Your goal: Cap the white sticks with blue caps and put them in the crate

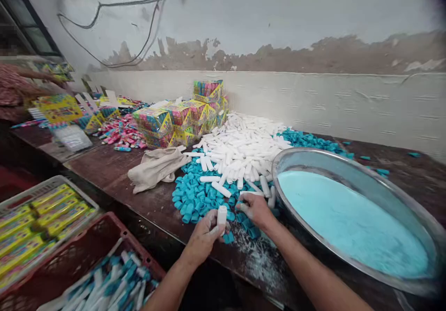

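Note:
My left hand is closed around a small white plastic bottle, held upright with its open neck at the top. My right hand reaches over the edge of a heap of blue caps, thumb and fingers pinched together. A bit of blue shows at those fingertips, apparently a cap. Behind both hands spreads a large pile of white bottles. A wide metal basin of light blue powder stands to the right of my right hand.
A cream cloth lies left of the caps. Packed display boxes are stacked behind it. At lower left are a red crate of blue-capped bottles and a pale crate of yellow packs. Another person's arm shows at far left.

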Demonstrator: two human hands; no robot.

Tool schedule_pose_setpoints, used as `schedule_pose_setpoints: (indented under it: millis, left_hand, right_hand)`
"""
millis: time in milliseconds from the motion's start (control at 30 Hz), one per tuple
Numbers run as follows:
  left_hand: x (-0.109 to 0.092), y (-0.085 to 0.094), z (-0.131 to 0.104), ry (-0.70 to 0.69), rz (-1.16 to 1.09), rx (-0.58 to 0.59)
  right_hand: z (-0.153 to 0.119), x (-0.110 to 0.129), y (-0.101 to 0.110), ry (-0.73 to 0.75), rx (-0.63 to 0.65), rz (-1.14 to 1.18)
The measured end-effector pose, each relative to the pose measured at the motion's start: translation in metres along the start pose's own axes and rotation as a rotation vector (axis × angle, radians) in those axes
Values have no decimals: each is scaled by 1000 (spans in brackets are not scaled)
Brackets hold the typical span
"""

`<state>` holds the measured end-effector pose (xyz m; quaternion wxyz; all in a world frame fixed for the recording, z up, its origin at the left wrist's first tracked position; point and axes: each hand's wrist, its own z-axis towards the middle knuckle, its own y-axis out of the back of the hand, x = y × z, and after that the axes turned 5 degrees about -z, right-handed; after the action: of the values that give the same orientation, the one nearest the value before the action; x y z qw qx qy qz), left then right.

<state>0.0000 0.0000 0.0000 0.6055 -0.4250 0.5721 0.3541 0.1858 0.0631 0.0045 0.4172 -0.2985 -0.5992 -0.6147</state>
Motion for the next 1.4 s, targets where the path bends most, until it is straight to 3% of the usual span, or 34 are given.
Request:
schedule_pose_setpoints:
  millis: [133, 300, 467, 567, 633, 767, 933, 1200, 1400]
  left_hand:
    - [-1, -4, -1, -3, 35, 91]
    - [-1, -11, -3, 47, 114, 153]
    - [-9, -16, -6, 138, 161, 270]
    - [-19, -18, -7, 208, 216, 355]
    - [-23, -21, -6, 181, 340, 378]
    - [-18, -35, -3, 47, 746, 304]
    - [-3, -51, 3, 119, 1102, 227]
    - [-1, -60, 10, 141, 1283, 215]
    - [3, -64, 5, 136, 1290, 210]
  right_hand:
    - [-23, 3, 6, -64, 32, 123]
    - [-53, 27, 20, -122, 122, 333]
    - [-71, 38, 31, -150, 256, 248]
    - [-76, 35, 35, -152, 299, 226]
    - [-78, 31, 38, -167, 340, 237]
    - [-84, 22, 41, -267, 415, 314]
    - [-94, 17, 37, -336, 412, 402]
    - [-94, 13, 22, -359, 259, 413]
    - [-101, 17, 24, -332, 239, 273]
